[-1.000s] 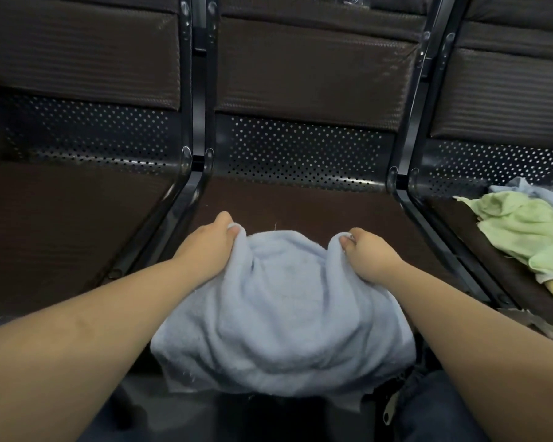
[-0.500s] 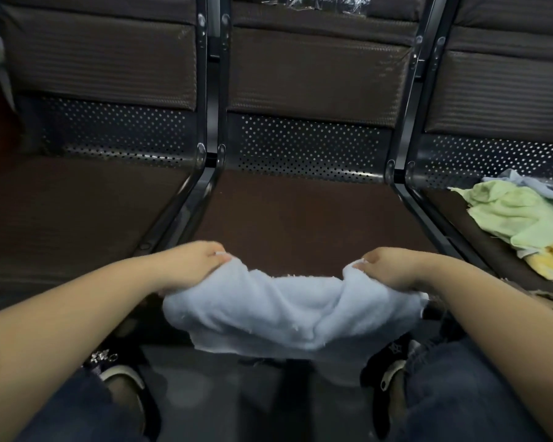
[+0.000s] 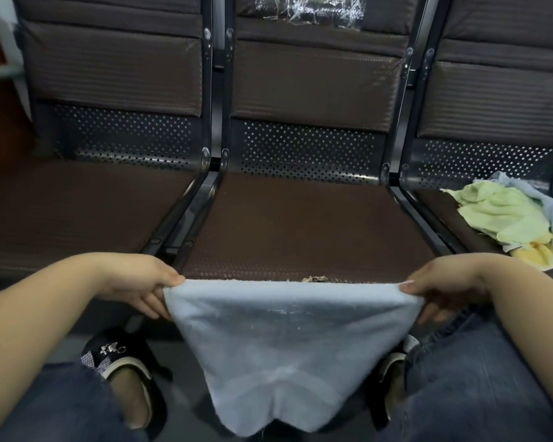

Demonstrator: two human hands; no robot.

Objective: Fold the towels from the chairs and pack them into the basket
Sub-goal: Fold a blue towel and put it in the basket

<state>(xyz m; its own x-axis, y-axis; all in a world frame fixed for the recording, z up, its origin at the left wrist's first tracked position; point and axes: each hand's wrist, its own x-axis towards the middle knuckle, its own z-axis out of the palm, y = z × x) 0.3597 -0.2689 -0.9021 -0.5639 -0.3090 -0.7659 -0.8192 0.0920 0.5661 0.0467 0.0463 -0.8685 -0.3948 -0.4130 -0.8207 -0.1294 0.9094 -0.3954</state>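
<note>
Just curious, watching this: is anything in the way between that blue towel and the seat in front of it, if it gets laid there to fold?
Nothing visible. Both hands, left and right, hold the blue towel stretched just before the middle seat, whose cushion is bare. The other towels lie on the seat to the right. No basket shows.

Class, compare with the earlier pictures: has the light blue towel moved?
Yes. The light blue towel has come off the middle seat, toward the person, and now hangs stretched before its front edge.

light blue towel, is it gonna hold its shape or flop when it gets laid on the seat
Likely floppy: the light blue towel sags between the left hand and right hand pinching its top corners. Probably light, since fingertip pinches hold it. Its nap looks grippy, not slippery.
</note>
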